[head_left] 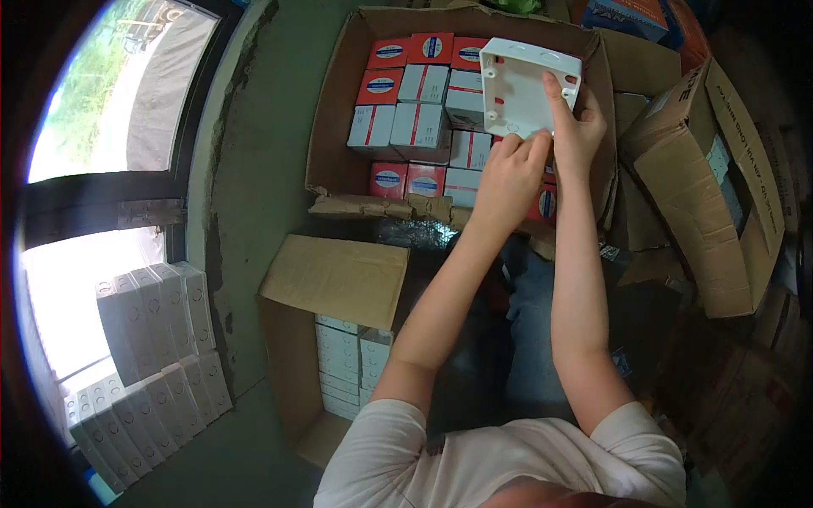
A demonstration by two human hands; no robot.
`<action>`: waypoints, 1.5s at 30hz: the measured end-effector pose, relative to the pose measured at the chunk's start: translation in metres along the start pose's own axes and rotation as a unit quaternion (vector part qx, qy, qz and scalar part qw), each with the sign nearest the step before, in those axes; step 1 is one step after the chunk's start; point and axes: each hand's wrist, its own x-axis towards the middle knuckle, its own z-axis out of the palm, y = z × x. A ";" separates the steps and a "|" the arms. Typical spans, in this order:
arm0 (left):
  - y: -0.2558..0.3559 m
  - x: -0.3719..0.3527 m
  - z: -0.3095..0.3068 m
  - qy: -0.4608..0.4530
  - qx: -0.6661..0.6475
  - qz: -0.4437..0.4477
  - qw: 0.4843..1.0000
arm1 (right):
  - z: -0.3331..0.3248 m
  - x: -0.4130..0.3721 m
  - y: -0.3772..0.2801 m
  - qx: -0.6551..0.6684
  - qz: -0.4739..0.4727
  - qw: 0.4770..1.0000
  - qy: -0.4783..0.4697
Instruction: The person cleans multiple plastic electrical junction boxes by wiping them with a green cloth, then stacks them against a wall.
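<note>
Ribbed stacks of white plastic boxes [148, 415] stand by the window; a flapped cardboard carton [334, 269] holds more. Over a larger, ragged-edged carton [318, 152] of glossy red-and-white packets [421, 127], the left hand [512, 179] pinches narrowly at the near rim of a shallow, square white plastic box [521, 95]; the right hand [580, 127] grips its right side. Room opens leftward above the packets.
</note>
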 end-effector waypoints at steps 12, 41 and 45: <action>-0.001 -0.003 0.012 0.024 0.027 -0.012 0.999 | 0.005 -0.005 0.008 -0.093 -0.068 0.993 0.028; -0.012 0.001 -0.001 0.122 -0.008 -0.042 0.992 | -0.047 0.014 -0.017 0.003 0.138 0.954 -0.267; -0.017 -0.003 0.003 0.175 0.041 -0.021 0.984 | -0.019 -0.009 -0.006 -0.036 0.163 0.944 -0.285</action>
